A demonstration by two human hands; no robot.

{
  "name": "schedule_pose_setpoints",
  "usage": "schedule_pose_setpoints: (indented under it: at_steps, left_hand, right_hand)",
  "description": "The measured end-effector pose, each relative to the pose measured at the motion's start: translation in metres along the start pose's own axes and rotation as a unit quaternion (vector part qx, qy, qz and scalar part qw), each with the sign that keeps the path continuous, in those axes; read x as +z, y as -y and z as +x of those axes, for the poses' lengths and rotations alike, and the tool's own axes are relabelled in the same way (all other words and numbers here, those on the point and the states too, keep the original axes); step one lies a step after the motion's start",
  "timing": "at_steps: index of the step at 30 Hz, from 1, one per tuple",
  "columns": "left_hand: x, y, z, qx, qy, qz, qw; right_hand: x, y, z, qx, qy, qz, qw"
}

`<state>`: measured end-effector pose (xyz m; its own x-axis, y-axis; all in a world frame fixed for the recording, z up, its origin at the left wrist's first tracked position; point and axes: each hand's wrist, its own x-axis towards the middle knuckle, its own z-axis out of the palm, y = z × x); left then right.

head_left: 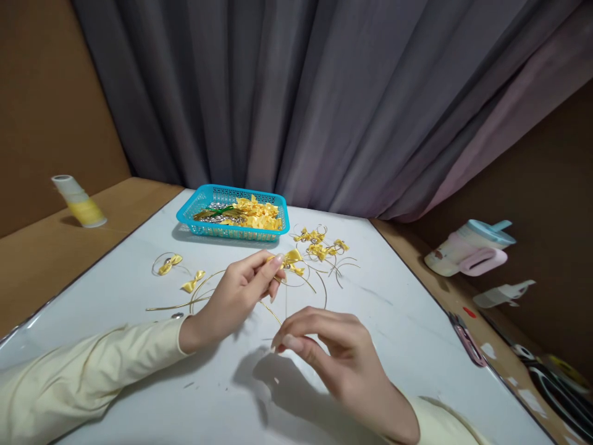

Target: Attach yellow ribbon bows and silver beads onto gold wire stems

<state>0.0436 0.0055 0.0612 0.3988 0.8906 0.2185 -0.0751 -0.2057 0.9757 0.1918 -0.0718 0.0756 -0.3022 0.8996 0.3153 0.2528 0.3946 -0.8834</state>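
My left hand [248, 284] pinches a yellow ribbon bow [293, 259] on a thin gold wire, above the middle of the white table. Nearer to me and to the right is my right hand [331, 352], its thumb and fingertips pressed together at the end of a gold wire [271, 310] that runs down from near my left hand. Loose curved wires lie around my left hand. One yellow bow [193, 282] lies to its left, and a wire ring with a bow [170, 264] lies farther left. Several wired bows [319, 250] are grouped beyond it to the right.
A blue basket [231, 232] of yellow bows and wires stands at the back. A thread spool [79, 201] is at left. Along the right side are a lidded cup [467, 248], a small bottle [503, 295], pink-handled snips [467, 340] and black scissors [556, 392]. Curtains hang behind.
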Motion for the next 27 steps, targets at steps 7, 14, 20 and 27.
schedule_pose_setpoints:
  at_steps: [7, 14, 20, 27]
  left_hand:
    - [0.0, 0.001, 0.001, -0.001, -0.008, -0.012, 1.0]
    - [-0.001, 0.0, -0.002, 0.033, 0.01, 0.037, 0.999]
    - [-0.002, 0.004, -0.004, 0.032, 0.023, 0.04, 0.998]
    - [0.0, 0.001, -0.005, 0.021, 0.037, 0.008, 0.999]
  right_hand:
    - [-0.02, 0.0, 0.008, 0.07, -0.072, 0.082, 0.992]
    - [-0.03, 0.0, 0.012, -0.025, -0.171, -0.118, 0.978]
    - [-0.024, 0.002, 0.012, -0.05, -0.166, -0.189, 0.966]
    - [-0.021, 0.0, 0.014, -0.057, -0.164, -0.226, 0.958]
